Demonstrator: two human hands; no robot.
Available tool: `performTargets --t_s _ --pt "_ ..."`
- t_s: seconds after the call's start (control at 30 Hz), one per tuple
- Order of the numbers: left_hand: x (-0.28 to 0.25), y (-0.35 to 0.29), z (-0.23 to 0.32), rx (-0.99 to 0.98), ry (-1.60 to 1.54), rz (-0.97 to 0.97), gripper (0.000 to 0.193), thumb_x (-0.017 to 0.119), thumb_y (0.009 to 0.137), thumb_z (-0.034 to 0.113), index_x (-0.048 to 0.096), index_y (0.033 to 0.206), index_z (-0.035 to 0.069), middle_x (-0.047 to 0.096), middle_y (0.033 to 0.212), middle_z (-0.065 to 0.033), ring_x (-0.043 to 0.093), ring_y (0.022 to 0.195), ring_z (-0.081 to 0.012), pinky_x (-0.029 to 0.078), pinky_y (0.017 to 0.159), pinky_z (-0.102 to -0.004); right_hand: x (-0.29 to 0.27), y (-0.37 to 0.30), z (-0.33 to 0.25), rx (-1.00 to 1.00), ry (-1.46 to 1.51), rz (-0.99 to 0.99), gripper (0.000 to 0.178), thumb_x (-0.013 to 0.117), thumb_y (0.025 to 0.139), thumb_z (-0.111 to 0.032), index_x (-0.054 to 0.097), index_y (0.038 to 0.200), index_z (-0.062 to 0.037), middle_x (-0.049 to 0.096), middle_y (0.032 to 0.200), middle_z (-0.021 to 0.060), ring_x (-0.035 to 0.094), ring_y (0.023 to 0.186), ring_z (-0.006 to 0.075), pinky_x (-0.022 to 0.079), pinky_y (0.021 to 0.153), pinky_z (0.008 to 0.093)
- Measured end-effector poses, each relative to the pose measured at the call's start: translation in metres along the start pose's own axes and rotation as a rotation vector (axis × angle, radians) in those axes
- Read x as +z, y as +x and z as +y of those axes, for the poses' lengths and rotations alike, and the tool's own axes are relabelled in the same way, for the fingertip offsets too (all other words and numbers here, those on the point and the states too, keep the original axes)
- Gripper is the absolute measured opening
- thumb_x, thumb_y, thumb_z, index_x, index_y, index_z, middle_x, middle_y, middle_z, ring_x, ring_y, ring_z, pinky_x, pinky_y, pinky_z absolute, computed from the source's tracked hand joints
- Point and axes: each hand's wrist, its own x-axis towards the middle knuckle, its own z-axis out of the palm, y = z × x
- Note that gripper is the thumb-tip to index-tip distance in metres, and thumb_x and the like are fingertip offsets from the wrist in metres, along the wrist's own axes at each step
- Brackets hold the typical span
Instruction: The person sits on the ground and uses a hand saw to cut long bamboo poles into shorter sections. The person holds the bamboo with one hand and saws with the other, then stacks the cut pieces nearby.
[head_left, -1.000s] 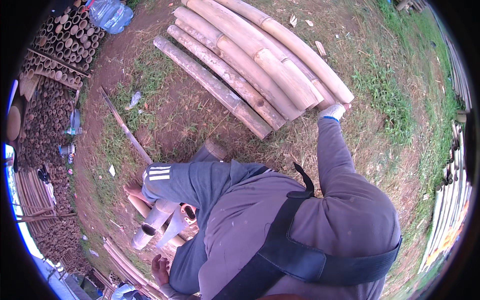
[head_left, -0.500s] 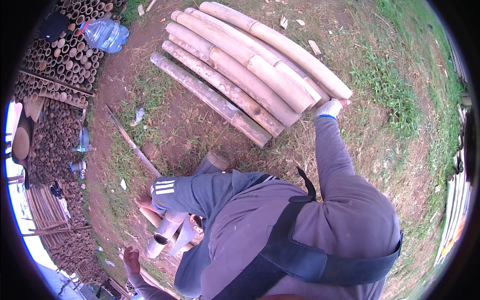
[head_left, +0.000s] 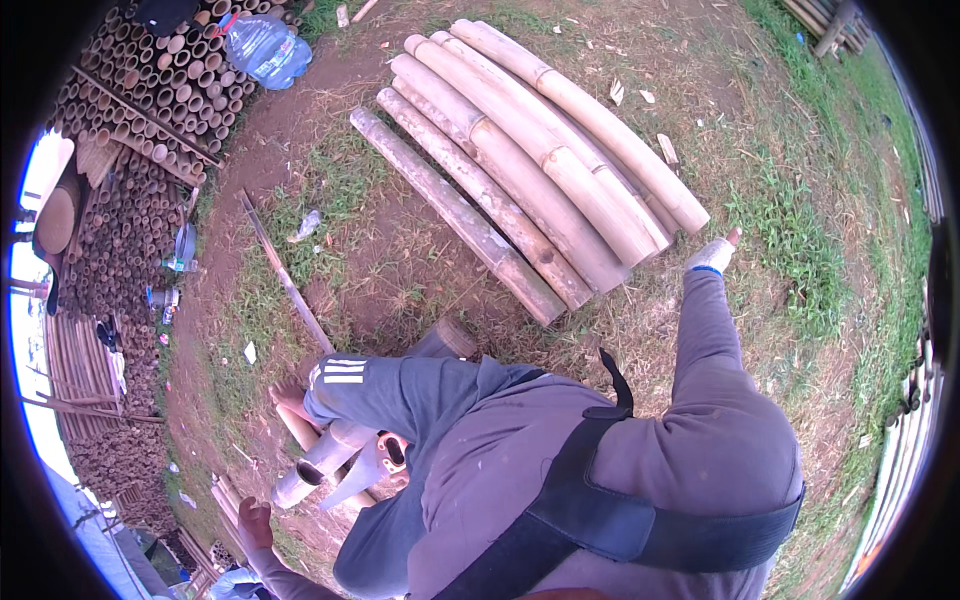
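Note:
My right hand (head_left: 712,255), in a whitish glove with a blue cuff edge, hovers just beyond the near right ends of the cut bamboo poles (head_left: 560,150). It is apart from them, a bare fingertip stretched out and nothing seen in it. The poles lie side by side on the ground. My bare left hand (head_left: 256,522) is low on the left beside thin bamboo lengths (head_left: 226,492), its fingers loosely bent and holding nothing I can see. Between my legs a handsaw (head_left: 352,482) with a tan handle rests by a bamboo tube (head_left: 300,482).
Large stacks of bamboo (head_left: 125,270) line the left side. A clear blue plastic bottle (head_left: 266,50) lies near the stack. A long thin strip (head_left: 285,270) lies on the dirt left of the poles. More long poles (head_left: 895,480) run along the far right.
My right hand has come away from the end of the topmost pole, rightward and nearer to me. My left hand's fingers are less spread. The whole view has shifted and turned slightly.

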Motion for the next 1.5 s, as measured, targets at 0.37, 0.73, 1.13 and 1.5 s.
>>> performTargets --t_s 0.37,0.73,1.13,1.5 --pt "0.102 -0.154 -0.077 -0.478 -0.289 -0.149 0.055 0.083 0.093 0.031 0.064 0.134 -0.001 0.074 0.093 -0.0129 0.064 0.070 -0.0189 0.051 0.062 -0.0367 0.028 0.112 0.021 -0.612 -0.850 -0.333 0.052 0.069 0.102 -0.045 0.078 0.125 0.0017 0.075 0.101 0.0100 0.063 0.089 0.0236 0.052 0.083 0.0373" --pt "0.135 -0.172 -0.081 -0.477 -0.253 -0.137 0.060 0.080 0.095 0.031 0.062 0.141 -0.003 0.077 0.102 -0.0162 0.068 0.085 -0.0218 0.056 0.078 -0.0405 0.011 0.044 -0.015 -0.773 -1.674 -0.461 0.065 0.083 0.091 -0.043 0.069 0.130 0.0073 0.074 0.125 0.0337 0.072 0.122 0.0452 0.056 0.107 0.0476" --pt "0.166 -0.181 -0.039 -0.434 -0.731 0.203 0.047 0.078 0.101 0.043 0.074 0.132 0.007 0.079 0.107 -0.0078 0.074 0.095 -0.0171 0.058 0.079 -0.0352 0.176 -0.223 0.094 -1.461 -0.981 -1.228 0.042 0.075 0.100 -0.015 0.066 0.137 0.0034 0.072 0.127 0.0258 0.068 0.116 0.0437 0.054 0.102 0.0510" --pt "0.313 -0.357 0.044 -0.471 -1.704 0.821 0.051 0.062 0.112 0.041 0.065 0.147 0.004 0.074 0.138 -0.0087 0.071 0.120 -0.0193 0.057 0.103 -0.0373 0.108 -0.549 0.308 -2.004 -0.542 -3.041 0.057 0.084 0.087 -0.040 0.071 0.135 -0.0127 0.069 0.132 0.0144 0.057 0.136 0.0360 0.041 0.118 0.0588"
